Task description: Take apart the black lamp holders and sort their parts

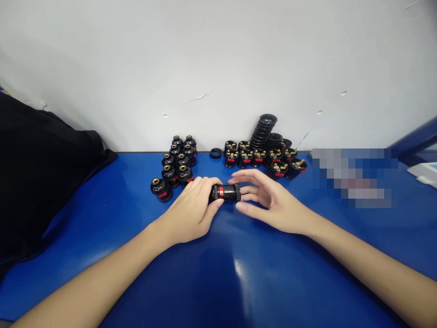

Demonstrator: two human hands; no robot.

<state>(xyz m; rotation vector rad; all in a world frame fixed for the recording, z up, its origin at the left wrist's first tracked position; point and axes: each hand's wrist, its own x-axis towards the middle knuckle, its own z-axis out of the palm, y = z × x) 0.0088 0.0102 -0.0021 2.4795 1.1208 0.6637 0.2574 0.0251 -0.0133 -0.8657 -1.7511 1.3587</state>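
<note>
My left hand [193, 212] is closed round one end of a black cylindrical lamp holder [228, 193] with a red tab on its side, held level just above the table. At its other end sits a dark ring-shaped rim. My right hand [269, 202] is curved beside that rim with thumb and fingers apart; whether a fingertip touches it is hard to tell. Behind my left hand stand several black lamp holders [168, 173] with brass threaded tops. Beyond my right hand, several black bodies [259, 155] show brass contacts and red tabs.
A leaning stack of black rings [264, 130] rises near the wall, and a single black ring [215, 153] lies left of it. Black cloth [44, 177] covers the left side of the blue table [191, 282]. A blurred patch [355, 177] hides something at right.
</note>
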